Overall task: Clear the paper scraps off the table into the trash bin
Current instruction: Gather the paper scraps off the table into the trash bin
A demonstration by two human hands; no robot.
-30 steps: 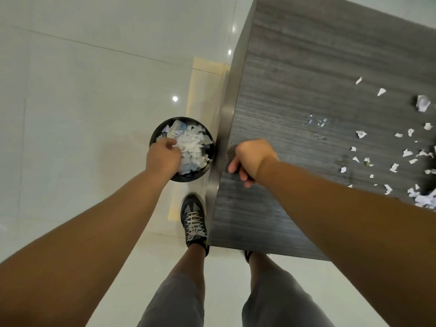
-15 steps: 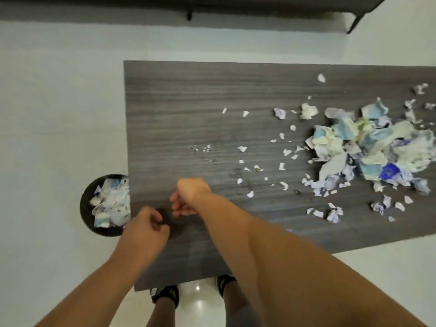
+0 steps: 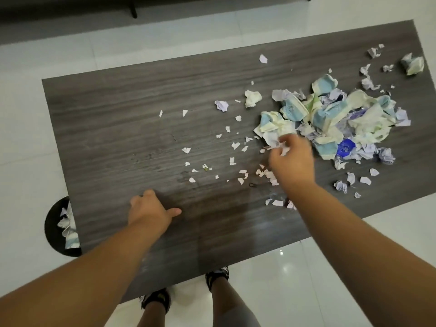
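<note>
Since a moment ago the right hand (image 3: pixel 291 159) has gone from the table's near edge out to the left fringe of the pile (image 3: pixel 335 121), and the left hand (image 3: pixel 151 210) has come off the bin side to rest over bare wood. Right fingers curl around a few pale scraps (image 3: pixel 278 143) at the heap's edge; the picture is blurred there, so how firm the hold is I cannot tell. Left fingers are loosely curled, thumb out, holding nothing.

Crumpled sheets in the heap look light, soft and springy, likely best scooped in handfuls from below. Small flat bits (image 3: pixel 186 149) scattered toward the middle of the table (image 3: pixel 106 119) lie thin against the wood and would probably slide to the edge more easily than pinch. Partly hidden under the table's left end, the bin (image 3: pixel 55 228) already holds paper.
</note>
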